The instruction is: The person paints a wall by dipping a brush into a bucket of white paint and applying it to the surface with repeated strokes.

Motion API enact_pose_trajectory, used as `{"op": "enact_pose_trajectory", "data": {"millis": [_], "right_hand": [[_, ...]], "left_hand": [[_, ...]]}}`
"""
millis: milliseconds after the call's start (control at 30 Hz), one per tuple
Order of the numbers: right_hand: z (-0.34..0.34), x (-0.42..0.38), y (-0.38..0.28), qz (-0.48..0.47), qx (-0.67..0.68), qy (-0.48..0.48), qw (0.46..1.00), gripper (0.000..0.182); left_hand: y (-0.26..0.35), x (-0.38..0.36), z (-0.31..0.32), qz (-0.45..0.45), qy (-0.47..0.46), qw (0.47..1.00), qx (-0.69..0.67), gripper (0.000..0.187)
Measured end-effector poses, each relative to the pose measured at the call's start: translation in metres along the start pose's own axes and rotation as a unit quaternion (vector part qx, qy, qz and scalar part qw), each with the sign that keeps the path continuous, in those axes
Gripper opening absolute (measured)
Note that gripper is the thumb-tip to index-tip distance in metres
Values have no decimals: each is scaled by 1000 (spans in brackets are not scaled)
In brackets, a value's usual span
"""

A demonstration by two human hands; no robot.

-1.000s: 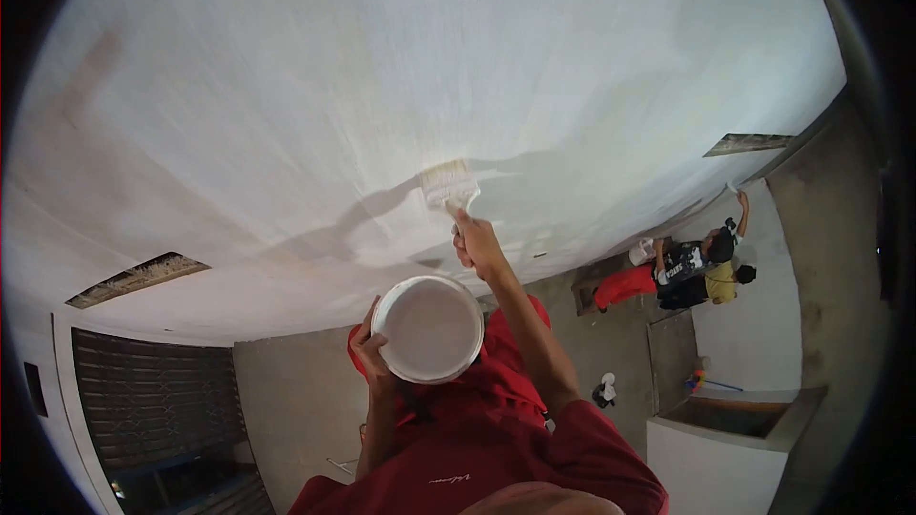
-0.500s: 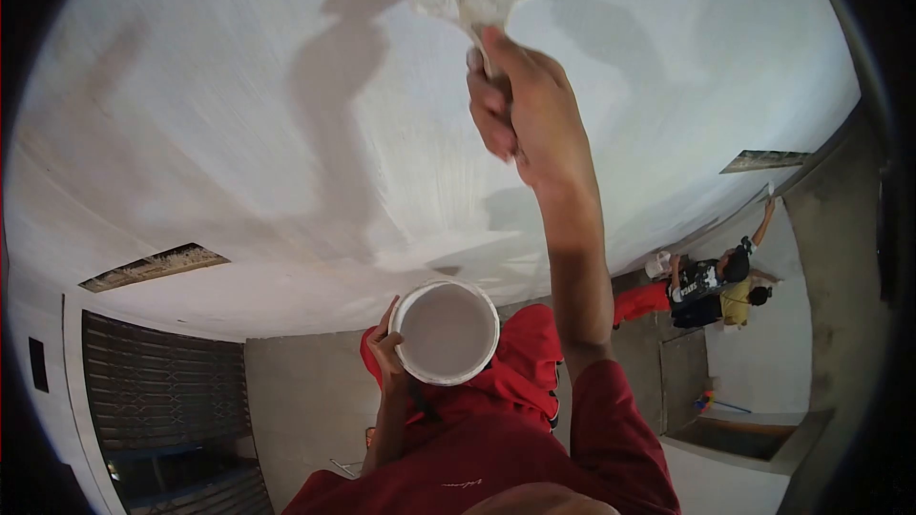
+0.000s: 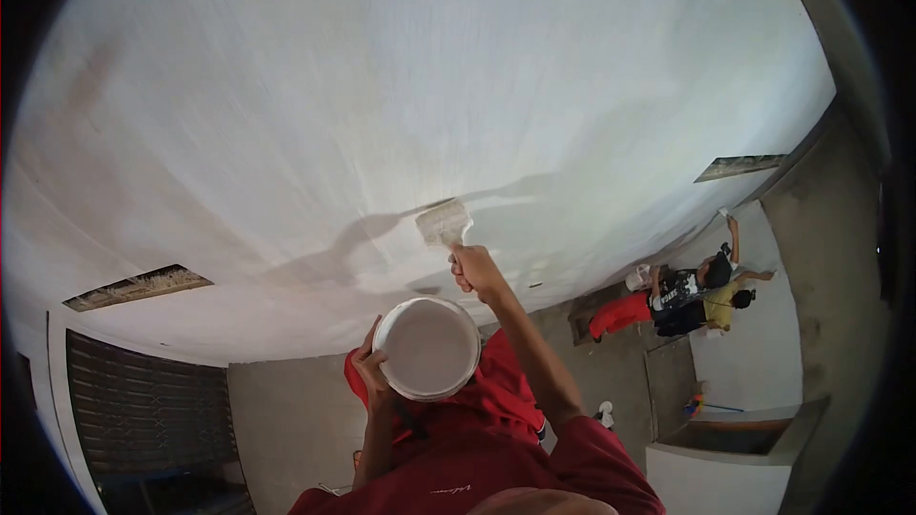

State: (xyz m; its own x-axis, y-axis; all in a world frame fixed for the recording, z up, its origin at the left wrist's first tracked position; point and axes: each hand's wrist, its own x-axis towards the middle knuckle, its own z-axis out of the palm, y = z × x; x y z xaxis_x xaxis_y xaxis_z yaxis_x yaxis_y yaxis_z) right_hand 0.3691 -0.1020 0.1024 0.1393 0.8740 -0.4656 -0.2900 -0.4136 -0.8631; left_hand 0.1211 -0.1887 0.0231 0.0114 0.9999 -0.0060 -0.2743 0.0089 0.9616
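My right hand (image 3: 478, 273) is closed round the handle of a wide paintbrush (image 3: 444, 222), its pale, paint-coated bristles at the white wall (image 3: 286, 86). A shadow of the brush and arm falls on the wall around it. Below and to the left, my left hand (image 3: 372, 365) grips the rim and side of a white bucket (image 3: 428, 348). Pale, whitish liquid fills much of the bucket, which I hold in front of my red trousers. Brush and bucket are apart, the brush a little above the bucket's rim in this view.
On the right, two people (image 3: 682, 294) stand near a wall, one reaching up with a brush and holding a bucket (image 3: 638, 278). Recessed openings (image 3: 138, 288) break the wall at both sides. A dark metal shutter (image 3: 153, 401) is at lower left, beside grey floor (image 3: 286, 410).
My right hand has brought the brush down the wall, from the top of the view to just above the bucket. The bucket stays in my left hand, slightly lower and further left in view.
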Motion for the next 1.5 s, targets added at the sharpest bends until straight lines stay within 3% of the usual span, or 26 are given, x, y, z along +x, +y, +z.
{"op": "enact_pose_trajectory", "data": {"millis": [33, 200, 333, 500, 633, 700, 867, 933, 1033, 1067, 1133, 1167, 1267, 1300, 1367, 1467, 1500], "right_hand": [[-1, -7, -8, -52, -4, -16, 998, 47], [20, -92, -151, -279, -19, -35, 960, 52], [36, -77, -189, -347, 42, -27, 936, 54], [21, -4, -77, -226, 21, 3, 974, 51], [-5, 24, 15, -86, 11, 26, 996, 50], [-11, 15, 23, -66, -9, 32, 997, 49], [-5, -85, -136, -216, -80, 17, 973, 54], [-2, -109, -203, -350, -81, 28, 933, 60], [7, -133, -308, -453, -82, 50, 886, 57], [11, -138, -333, -485, -79, 51, 870, 56], [20, -150, -363, -472, -113, 81, 871, 53], [25, -152, -372, -468, -130, 95, 869, 52], [23, -116, -345, -509, -92, 67, 853, 53], [20, -104, -324, -480, -101, 84, 868, 54], [12, -72, -263, -446, -100, 93, 885, 60], [-2, -35, -150, -341, -119, 121, 925, 67], [-8, -17, -108, -322, -112, 131, 931, 67]], "left_hand": [[-3, 0, -1, 43, -7, 999, 18, 63], [-11, 0, -10, 6, -19, 999, 26, 59], [2, 0, -2, 58, -33, 996, 65, 59], [-6, 0, -3, 13, 18, 999, 31, 65], [-2, -3, -5, 25, 3, 999, 42, 67], [4, -4, -2, 44, -2, 997, 57, 68], [3, 1, 1, 62, -24, 995, 70, 64], [-2, 0, -6, 32, -19, 997, 67, 63], [-1, 1, -2, 126, -5, 975, 183, 63], [2, 0, 1, 100, -4, 985, 138, 62], [10, -3, 6, 43, 1, 998, 49, 59], [6, 0, 4, 61, 3, 997, 55, 59], [-4, 3, -1, 144, -11, 981, 128, 57], [6, -1, 1, 195, -29, 962, 190, 56], [0, -1, -4, 197, -29, 959, 204, 53], [-22, 0, -13, 81, 22, 992, 91, 51], [-5, -6, -2, 59, 37, 995, 69, 51]]}}
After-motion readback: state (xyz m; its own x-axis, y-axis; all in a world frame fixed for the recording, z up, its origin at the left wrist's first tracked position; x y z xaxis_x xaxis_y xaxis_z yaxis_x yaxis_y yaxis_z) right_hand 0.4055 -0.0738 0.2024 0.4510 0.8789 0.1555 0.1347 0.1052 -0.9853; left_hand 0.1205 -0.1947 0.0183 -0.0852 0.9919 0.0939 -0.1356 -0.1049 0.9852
